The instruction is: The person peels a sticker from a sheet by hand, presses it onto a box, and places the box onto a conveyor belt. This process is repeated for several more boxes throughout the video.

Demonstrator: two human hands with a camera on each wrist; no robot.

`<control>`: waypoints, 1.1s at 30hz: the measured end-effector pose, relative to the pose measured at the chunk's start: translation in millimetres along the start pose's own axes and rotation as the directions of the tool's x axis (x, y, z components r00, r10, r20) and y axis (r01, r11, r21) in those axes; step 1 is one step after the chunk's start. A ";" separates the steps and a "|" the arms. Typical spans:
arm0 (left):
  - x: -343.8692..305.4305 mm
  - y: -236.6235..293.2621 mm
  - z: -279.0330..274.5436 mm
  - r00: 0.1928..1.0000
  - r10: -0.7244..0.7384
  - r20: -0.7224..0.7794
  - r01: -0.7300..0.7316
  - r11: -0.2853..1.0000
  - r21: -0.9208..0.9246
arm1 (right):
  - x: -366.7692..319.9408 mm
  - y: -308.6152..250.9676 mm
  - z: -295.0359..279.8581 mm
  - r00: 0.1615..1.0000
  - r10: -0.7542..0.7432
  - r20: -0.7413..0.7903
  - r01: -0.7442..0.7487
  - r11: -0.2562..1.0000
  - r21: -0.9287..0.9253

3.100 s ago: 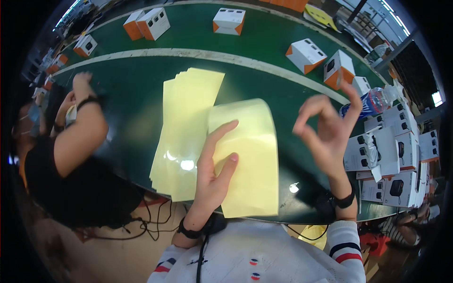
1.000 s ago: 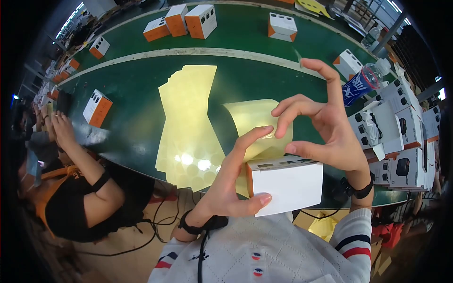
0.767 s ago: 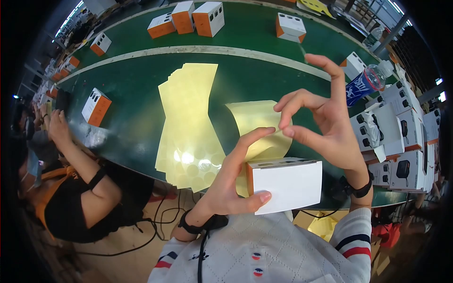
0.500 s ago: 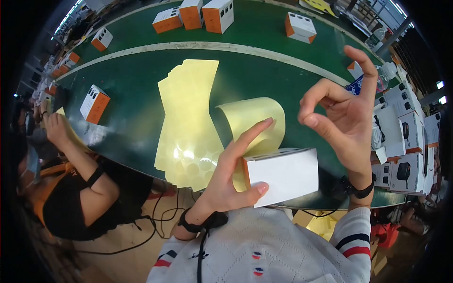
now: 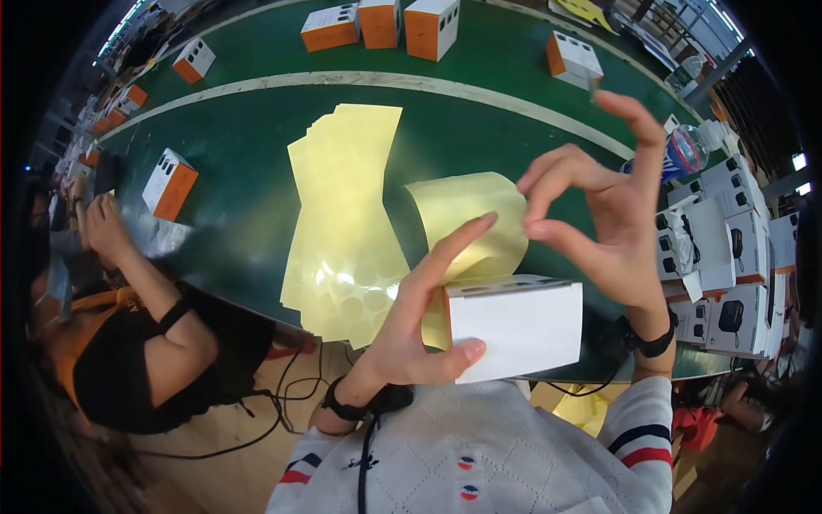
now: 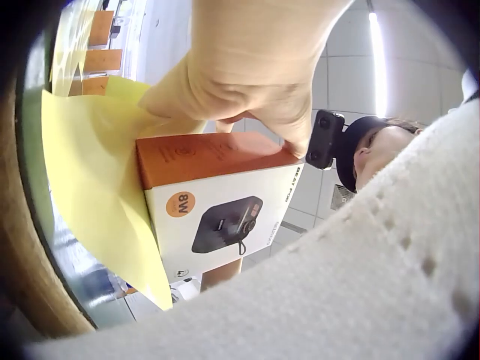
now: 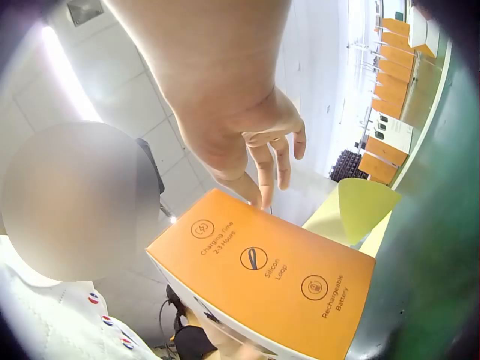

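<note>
My left hand [image 5: 409, 334] grips a white and orange box [image 5: 518, 330], its thumb on the white face. A curled yellow sheet [image 5: 471, 214] is held behind the box by the same hand, with the index finger stretched over it. My right hand [image 5: 604, 214] hovers at the sheet's right edge, thumb and a fingertip almost meeting there. I cannot tell whether they pinch anything. Another finger is raised, with a small translucent bit at its tip. In the left wrist view the box [image 6: 225, 217] shows a printed speaker. Its orange side [image 7: 270, 270] faces the right wrist view.
A fanned stack of yellow sheets [image 5: 342, 223] with round stickers lies to the left on the green table [image 5: 240, 163]. Boxes [image 5: 431, 30] stand along the far strip, one [image 5: 169, 184] nearer. A bottle [image 5: 685, 152] and piled boxes [image 5: 728, 257] stand right. Another person [image 5: 137, 360] works left.
The left hand has taken up the box along with the sheet. The right hand came to the sheet's edge, drew away rightward, and is back there now. Far boxes have shifted right in view.
</note>
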State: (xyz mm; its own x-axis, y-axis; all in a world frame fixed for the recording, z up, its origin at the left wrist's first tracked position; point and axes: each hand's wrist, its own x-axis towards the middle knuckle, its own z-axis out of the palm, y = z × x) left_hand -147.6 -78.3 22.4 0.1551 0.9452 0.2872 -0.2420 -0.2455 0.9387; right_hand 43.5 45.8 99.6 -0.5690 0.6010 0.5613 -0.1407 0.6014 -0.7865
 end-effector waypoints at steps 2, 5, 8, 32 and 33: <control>-2.9 -2.0 0.2 0.994 -0.091 -0.060 0.086 0.993 -0.082 | 1.1 -8.2 -0.6 0.999 0.044 0.003 -0.044 0.996 0.074; -3.9 -1.8 -0.5 0.987 -0.135 -0.085 0.125 0.986 -0.110 | 2.1 -18.9 -6.7 0.981 0.161 0.105 -0.177 0.971 0.162; -3.4 0.1 0.8 0.988 -0.117 -0.099 0.110 0.991 -0.074 | -0.4 -24.9 -7.8 0.915 0.321 0.244 -0.367 0.913 0.177; 2.3 -9.4 1.5 0.992 -0.052 -0.113 0.061 0.995 0.078 | -7.5 -34.0 -3.3 0.863 0.104 0.495 0.163 0.869 -0.467; 3.3 -8.9 1.4 0.990 -0.062 -0.124 0.067 0.997 0.037 | -8.9 -37.7 0.5 0.812 0.137 0.567 0.190 0.857 -0.479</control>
State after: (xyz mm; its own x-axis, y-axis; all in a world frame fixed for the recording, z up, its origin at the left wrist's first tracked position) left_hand -143.6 -73.2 15.2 0.0502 0.9780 0.2025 -0.1950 -0.1893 0.9624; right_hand 53.4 17.5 124.1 -0.9409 0.2717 0.2022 0.1591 0.8817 -0.4442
